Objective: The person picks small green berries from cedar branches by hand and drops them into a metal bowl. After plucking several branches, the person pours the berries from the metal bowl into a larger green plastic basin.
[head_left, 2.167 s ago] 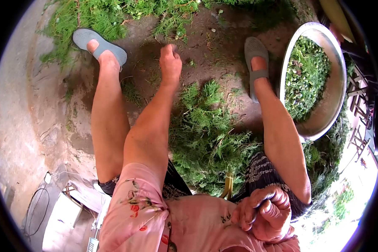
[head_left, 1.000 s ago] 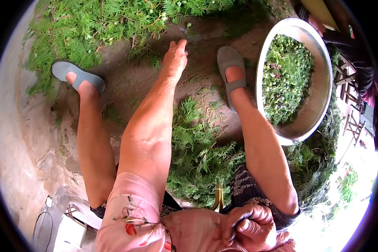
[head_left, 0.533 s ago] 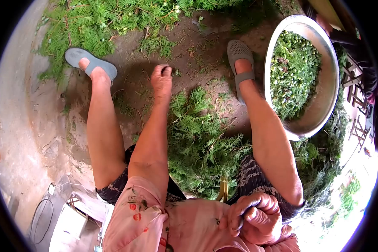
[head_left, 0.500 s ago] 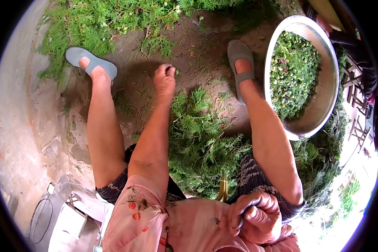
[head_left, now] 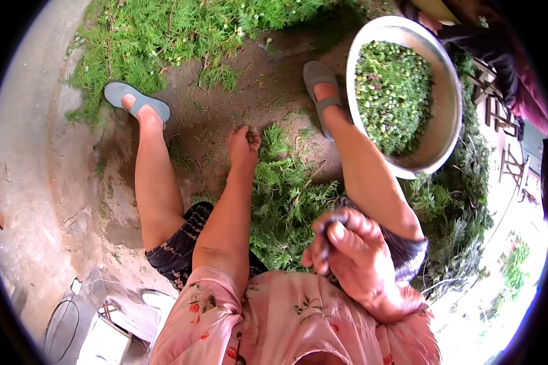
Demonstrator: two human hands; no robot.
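My left hand (head_left: 243,146) is low over the bare ground between the feet, its fingers curled, with small greenish bits that I cannot make out at the fingertips. Just right of it lie green leafy sprigs (head_left: 280,176), spread down between the legs. My right hand (head_left: 353,255) is raised in front of the pink flowered shirt near the right knee. Its fingers are bent in against the thumb, the fingertips look dark, and what they hold, if anything, is hidden. A metal basin (head_left: 441,131) at the upper right holds picked green pieces (head_left: 393,97).
Cut green branches (head_left: 182,30) cover the ground at the top. More branches (head_left: 450,201) lie below the basin. Part of another person (head_left: 526,97) shows at the right edge, near wooden stools (head_left: 513,167). A white object and a cable are at the lower left.
My right hand has moved up and left, away from the chest. My left hand has turned and sits a little lower in view. The whole view has shifted, with the basin now further left.
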